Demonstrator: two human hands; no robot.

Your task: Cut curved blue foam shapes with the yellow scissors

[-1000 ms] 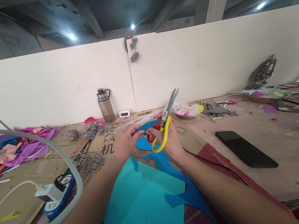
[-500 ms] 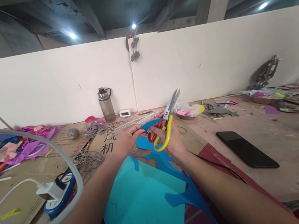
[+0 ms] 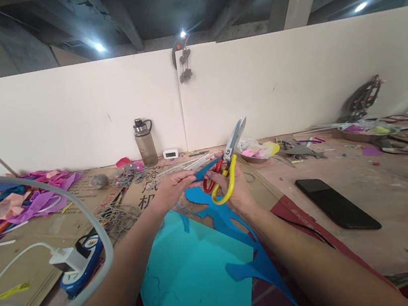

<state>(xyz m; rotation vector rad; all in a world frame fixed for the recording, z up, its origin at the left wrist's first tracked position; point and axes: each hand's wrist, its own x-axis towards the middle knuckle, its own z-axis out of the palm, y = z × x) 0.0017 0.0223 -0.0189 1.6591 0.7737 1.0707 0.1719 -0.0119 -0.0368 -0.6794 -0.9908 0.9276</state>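
Note:
My right hand [image 3: 236,189] grips a pair of scissors [image 3: 228,165] with one yellow and one red handle, blades pointing up and away. My left hand [image 3: 173,187] pinches a small blue foam piece [image 3: 202,173] held just left of the scissors, in front of me above the table. Below both hands lies a dark blue cut-out sheet [image 3: 232,229], and under my forearms a larger light blue sheet [image 3: 197,274] with pencilled outlines.
A black phone [image 3: 336,203] lies to the right. A water bottle [image 3: 145,143] and a small white clock [image 3: 170,153] stand by the white back wall. Purple and pink scraps [image 3: 26,201] pile at left. A power strip with charger [image 3: 77,262] and grey cables sit near left.
Both hands have lifted slightly, and the scissors have shifted a little right and up. The blue piece is turned between my fingers.

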